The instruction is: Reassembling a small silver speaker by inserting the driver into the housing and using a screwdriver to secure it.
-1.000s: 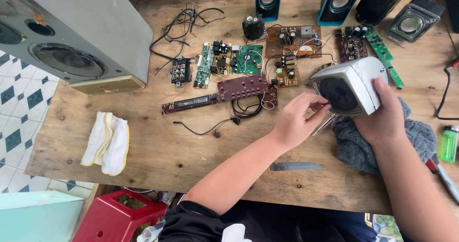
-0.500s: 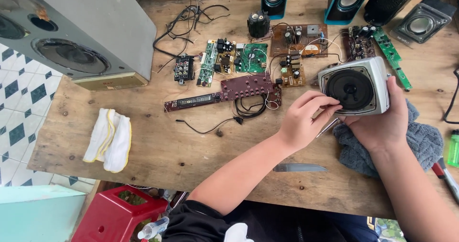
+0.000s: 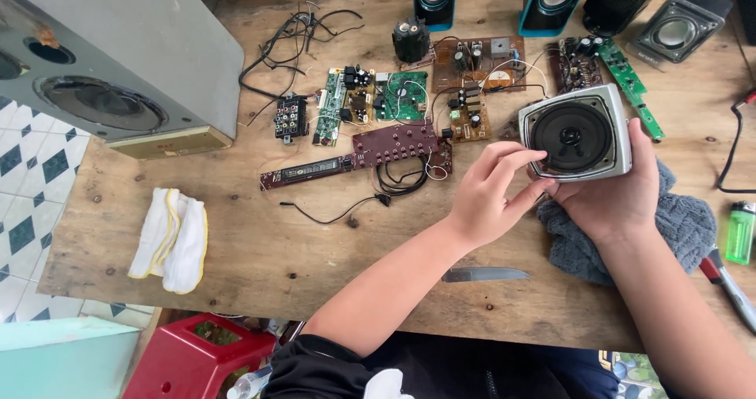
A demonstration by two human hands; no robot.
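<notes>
The small speaker (image 3: 581, 135) sits at about 2 o'clock in the view, lifted above the wooden worktop (image 3: 260, 241) and a crumpled grey cloth (image 3: 677, 226). Its rounded-square silver shell frames a black cone that faces up toward the camera, tipped slightly to 9 o'clock; no long axis stands out.

The right hand (image 3: 618, 194) cups the shell from behind and below, fingers wrapped round its 3 o'clock side. The left hand (image 3: 492, 194) comes in from 8 o'clock, fingers curled and pinching the shell's rim at its 9 o'clock edge.

Bare planks lie open at 7 o'clock, between a folded white cloth (image 3: 172, 240) and a flat metal blade (image 3: 484, 274) near the worktop's near edge. At 12 o'clock the room is crowded with circuit boards (image 3: 394, 107) and tangled wires. A large grey speaker box (image 3: 118, 60) overhangs the edge at 10 o'clock. A green lighter (image 3: 740, 232) lies at 3 o'clock.
</notes>
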